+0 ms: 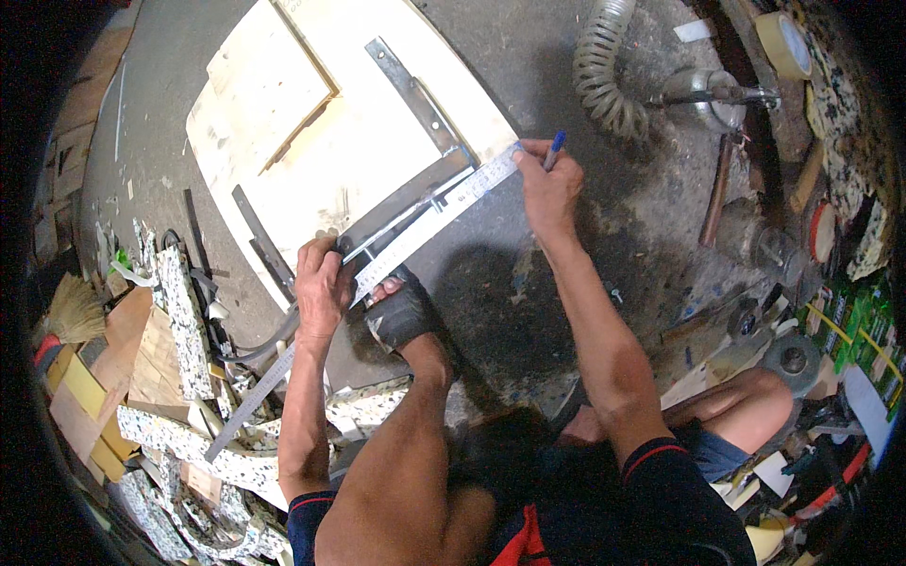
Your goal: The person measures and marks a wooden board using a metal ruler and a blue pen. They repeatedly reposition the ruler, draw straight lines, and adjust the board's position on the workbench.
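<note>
A pale wooden board (283, 198) lies on the floor with dark metal bars (401, 80) on it. A dark strip with thin metal rails (396, 203) runs along its near edge, beside a long white ruler (423, 231) set diagonally. My left hand (316, 283) has its fingers curled at the rail and ruler near the board's lower left corner; exactly what they grip is hidden. My right hand (552, 189), at the board's right corner, holds a blue pen (558, 141) and pinches the ruler's end. My sandalled foot (396, 311) rests beneath the ruler.
Foam and wood scraps (175, 415) and a straw broom (71, 311) lie at the left. At the right are a coiled hose (609, 66), metal tool (708, 99), tape roll (783, 42), hammer-like wooden handle (717, 189), grinding disc (793, 363) and clutter.
</note>
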Available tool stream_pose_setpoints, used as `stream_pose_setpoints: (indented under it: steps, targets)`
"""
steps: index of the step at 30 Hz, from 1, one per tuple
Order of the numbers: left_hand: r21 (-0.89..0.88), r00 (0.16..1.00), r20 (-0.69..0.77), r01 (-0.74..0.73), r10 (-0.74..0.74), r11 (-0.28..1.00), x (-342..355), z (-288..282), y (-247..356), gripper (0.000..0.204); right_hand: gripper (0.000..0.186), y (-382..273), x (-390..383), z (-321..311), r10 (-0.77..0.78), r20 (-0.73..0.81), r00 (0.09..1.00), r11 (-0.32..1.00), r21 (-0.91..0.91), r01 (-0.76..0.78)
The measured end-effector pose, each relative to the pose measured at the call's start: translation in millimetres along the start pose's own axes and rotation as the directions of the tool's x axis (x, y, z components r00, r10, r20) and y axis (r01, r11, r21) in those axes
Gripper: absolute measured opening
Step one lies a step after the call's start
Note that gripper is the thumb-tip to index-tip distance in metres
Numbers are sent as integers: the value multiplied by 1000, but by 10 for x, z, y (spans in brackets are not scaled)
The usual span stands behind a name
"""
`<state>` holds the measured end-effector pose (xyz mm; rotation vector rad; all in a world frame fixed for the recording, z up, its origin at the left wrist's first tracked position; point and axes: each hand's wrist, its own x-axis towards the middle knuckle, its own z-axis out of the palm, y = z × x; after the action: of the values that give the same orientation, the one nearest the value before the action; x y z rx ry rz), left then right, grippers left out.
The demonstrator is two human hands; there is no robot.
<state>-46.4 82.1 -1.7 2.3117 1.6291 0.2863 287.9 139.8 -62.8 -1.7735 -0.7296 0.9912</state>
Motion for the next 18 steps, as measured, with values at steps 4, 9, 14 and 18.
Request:
stream_pose_setpoints:
  steps: [4, 9, 14, 18]
  targets:
    - [15, 1000, 17, 8, -9, 1000, -2, -2, -14, 24, 19, -58, -7, -7, 63, 39, 997, 998, 8, -63]
    - [-15, 1000, 0, -19, 19, 1000, 11, -3, -7, 24, 18, -49, -20, -20, 42, 53, 998, 999, -19, -41]
    - [0, 1000, 2, -11, 11, 1000, -7, -32, 7, 24, 16, -32, -30, 5, 86, 55, 995, 995, 45, -89]
    - [2, 999, 40, 19, -19, 1000, -61, -40, 48, 22, 16, -93, -97, -15, 106, 58, 993, 992, 56, -109]
